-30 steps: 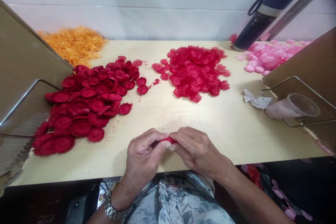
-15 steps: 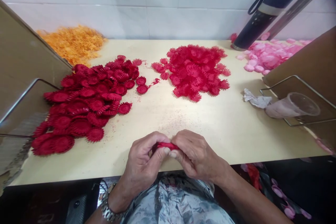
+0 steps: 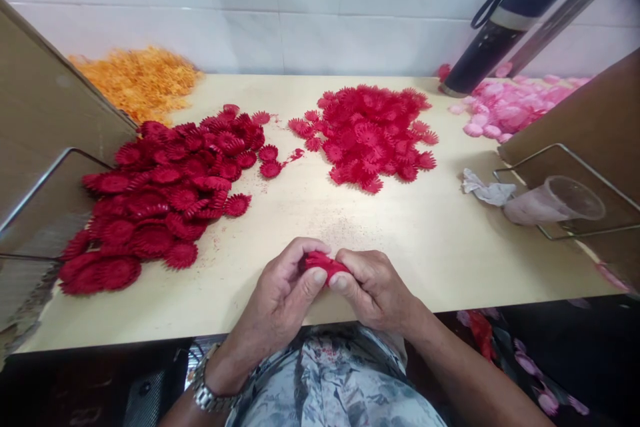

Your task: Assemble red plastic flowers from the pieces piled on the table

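A red fabric flower piece [image 3: 326, 265] is pinched between both hands just above the table's near edge. My left hand [image 3: 287, 290] grips its left side, the thumb pressed on the front. On the other side my right hand [image 3: 375, 287] holds it with thumb and bent fingers. The fingers hide part of the piece. To the left lies a heap of dark red, cupped flower pieces [image 3: 165, 203] with curled rims. Farther off, past my hands, is a pile of brighter red, flatter flower pieces [image 3: 373, 137] with notched edges.
Orange shreds [image 3: 143, 83] are heaped at the back left, pink petals [image 3: 525, 103] at the back right near a dark flask [image 3: 480, 57]. A plastic cup [image 3: 550, 201] lies tipped beside crumpled tissue [image 3: 487, 188]. Cardboard panels [image 3: 590, 120] with wire frames flank the table [image 3: 400, 240].
Both hands have risen slightly. The red flower piece has turned, so that more of its folded face shows between the thumbs. The piles have not changed.
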The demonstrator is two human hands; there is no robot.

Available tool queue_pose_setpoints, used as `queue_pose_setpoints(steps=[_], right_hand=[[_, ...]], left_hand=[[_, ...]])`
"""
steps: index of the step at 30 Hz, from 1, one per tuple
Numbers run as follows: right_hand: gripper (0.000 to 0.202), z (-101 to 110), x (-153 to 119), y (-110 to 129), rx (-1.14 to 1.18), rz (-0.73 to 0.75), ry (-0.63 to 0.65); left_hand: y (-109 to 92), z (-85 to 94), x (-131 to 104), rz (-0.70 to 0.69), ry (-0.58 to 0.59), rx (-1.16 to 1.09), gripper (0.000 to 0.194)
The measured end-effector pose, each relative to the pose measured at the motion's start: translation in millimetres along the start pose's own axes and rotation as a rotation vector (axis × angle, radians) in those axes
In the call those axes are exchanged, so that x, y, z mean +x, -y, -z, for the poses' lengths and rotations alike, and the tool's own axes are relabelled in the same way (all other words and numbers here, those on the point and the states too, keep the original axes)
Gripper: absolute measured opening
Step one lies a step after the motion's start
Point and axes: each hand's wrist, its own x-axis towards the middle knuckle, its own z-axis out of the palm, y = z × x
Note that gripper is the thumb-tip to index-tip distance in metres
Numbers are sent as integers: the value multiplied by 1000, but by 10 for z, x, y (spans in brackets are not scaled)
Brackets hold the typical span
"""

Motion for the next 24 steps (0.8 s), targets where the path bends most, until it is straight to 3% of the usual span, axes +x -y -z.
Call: queue_pose_setpoints(steps=[5,10,15,19,24], right_hand=[[30,113,17,18,135,-126,98],[36,139,21,5,58,-157,140],[21,133,47,30,-127,-30,73],[27,66,52,51,-35,-75,44],[28,-25,34,49,-31,-128,-46]], left_hand=[[-73,88,29,-100,97,143,21],[-10,34,32,-4,-21,127,13],[13,-11,26,12,-75,97,23],[5,-62,25,-29,-79,121,29],[30,-143,44,32,-143,10,36]])
